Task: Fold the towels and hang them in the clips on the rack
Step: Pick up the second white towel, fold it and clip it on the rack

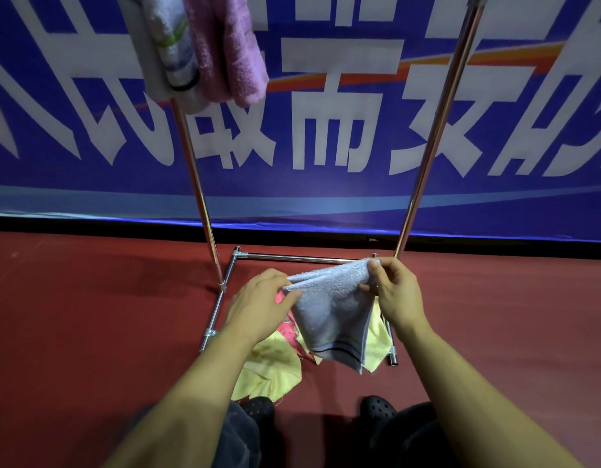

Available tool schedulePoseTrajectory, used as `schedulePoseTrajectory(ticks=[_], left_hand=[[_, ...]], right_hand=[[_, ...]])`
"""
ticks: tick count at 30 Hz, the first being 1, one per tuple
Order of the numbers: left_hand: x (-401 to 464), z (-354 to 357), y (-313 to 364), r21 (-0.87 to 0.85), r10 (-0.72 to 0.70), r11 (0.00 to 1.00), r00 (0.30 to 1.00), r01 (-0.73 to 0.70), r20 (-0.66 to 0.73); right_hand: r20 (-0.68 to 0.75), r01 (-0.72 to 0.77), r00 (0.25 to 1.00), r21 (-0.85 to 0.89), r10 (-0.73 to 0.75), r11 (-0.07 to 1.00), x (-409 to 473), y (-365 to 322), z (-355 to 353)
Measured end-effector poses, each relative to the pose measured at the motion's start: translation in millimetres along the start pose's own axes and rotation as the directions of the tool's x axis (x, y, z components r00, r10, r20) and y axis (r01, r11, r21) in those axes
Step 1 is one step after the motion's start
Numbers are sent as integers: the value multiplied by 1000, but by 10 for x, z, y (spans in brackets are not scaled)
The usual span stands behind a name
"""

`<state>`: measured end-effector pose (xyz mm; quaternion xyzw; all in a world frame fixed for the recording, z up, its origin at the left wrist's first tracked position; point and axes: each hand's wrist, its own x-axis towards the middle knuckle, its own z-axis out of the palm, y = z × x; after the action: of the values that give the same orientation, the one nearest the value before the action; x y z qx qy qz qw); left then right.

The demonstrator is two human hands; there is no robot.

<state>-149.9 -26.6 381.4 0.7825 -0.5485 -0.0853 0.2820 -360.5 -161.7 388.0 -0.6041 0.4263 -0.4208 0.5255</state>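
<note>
Both hands hold a folded pale blue towel (332, 309) in mid-air over the rack base (305, 257): left hand (262, 305) pinches its left corner, right hand (393, 295) its right. Top edge runs left-right, striped end hanging. Free rail is up and to the right, nearer the right hand; pink towel (224, 49) and white towel (170, 45) hang upper left.

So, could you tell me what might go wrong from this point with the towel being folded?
The grey-blue towel is held only by its top edge, pinched between the left hand and the right hand, so the loose fold could slip open. Its lower edge hangs just above the yellow cloths on the floor and might drag on them. The pink towel and the white towel already crowd the rack's left end, so hanging nearby could knock them.
</note>
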Motion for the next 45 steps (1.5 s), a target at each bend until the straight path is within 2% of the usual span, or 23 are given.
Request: schedulePoseTrajectory(ticks=[3,6,8,10,11,15,19,21,24,26,29,32,35,38,40,42,45], left_hand=[[8,-18,48,-234,44,970,997,-59,-69],[-6,-75,119,-471,-116,881,985,42,-128],[-5,-123,162,-646,-206,757,974,98,-94],[0,-173,196,-739,-271,661,960,127,-77],[2,-191,209,-748,-300,649,950,135,-89],[30,-191,185,-732,-315,670,940,121,-133],[37,-145,143,-739,-295,661,951,130,-96],[22,-126,105,-698,-235,706,969,120,-71],[-21,-87,40,-527,-120,844,993,94,-15],[-55,-83,41,-433,-51,900,998,55,21],[-120,-129,116,-176,129,979,982,-104,140],[-197,-149,294,80,268,947,901,-312,342],[-261,-94,446,147,287,907,835,-395,470],[-258,-24,523,156,243,911,804,-381,543],[-247,23,536,155,185,934,807,-322,561],[-222,79,518,123,121,967,826,-224,551],[-159,148,457,-42,43,999,854,-25,519]], right_hand=[[-21,-20,1000,20,21,1000,14,19,-45],[-7,-49,999,78,50,996,-10,-9,-57],[4,-59,998,125,59,990,-25,-27,-61],[21,-63,998,155,60,986,-29,-42,-67],[32,-67,998,164,63,984,-28,-46,-69],[35,-62,998,161,57,985,-15,-51,-63],[13,-70,998,156,68,985,-2,-27,-74],[8,-84,996,141,83,986,-7,-1,-81],[4,-101,995,119,101,988,-18,54,-99],[6,-106,994,81,105,991,-22,87,-124],[21,-122,992,53,121,991,-21,116,-154],[32,-121,992,20,120,992,-24,123,-183],[47,-108,993,-4,108,994,-40,111,-191],[72,-108,991,-11,109,994,-69,105,-192],[81,-99,992,-22,100,995,-77,112,-204],[85,-94,992,-32,97,995,-82,109,-220],[94,-95,991,-45,99,994,-84,113,-234]])
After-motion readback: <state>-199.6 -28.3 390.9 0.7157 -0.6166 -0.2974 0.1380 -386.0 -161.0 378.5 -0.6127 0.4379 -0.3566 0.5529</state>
